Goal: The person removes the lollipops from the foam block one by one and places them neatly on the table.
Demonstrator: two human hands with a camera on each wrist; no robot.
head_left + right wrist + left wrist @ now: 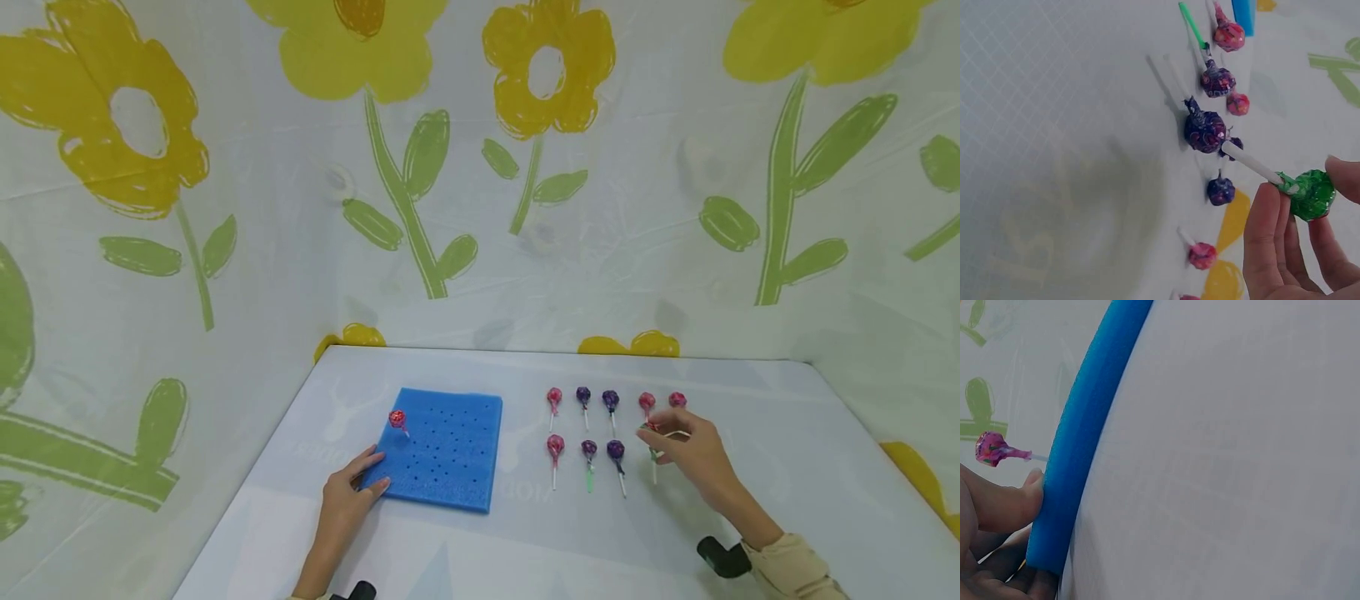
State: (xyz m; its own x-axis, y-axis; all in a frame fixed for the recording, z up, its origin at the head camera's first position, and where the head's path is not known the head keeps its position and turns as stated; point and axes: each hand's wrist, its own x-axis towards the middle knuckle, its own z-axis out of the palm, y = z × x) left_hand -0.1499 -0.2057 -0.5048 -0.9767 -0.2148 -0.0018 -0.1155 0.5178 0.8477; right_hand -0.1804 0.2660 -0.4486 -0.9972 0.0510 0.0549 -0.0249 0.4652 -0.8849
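Observation:
A blue foam board [450,467] with rows of small holes lies on the table's left half. One red-wrapped lollipop [397,418] stands tilted in a hole near its left edge. My left hand [345,498] grips the board's near left corner; in the left wrist view the thumb [1013,503] lies on the top face and other fingers reach round the edge. My right hand [697,457] holds a green-wrapped lollipop [1313,195] by its candy head between thumb and fingers, above the table. Its white stick points away from the palm in the right wrist view.
Two rows of pink and purple lollipops lie right of the board, among them a pink one [555,446], a dark purple one [616,451] and one with a green stick [589,450]. A flower-printed curtain [600,250] hangs behind the white table [465,558].

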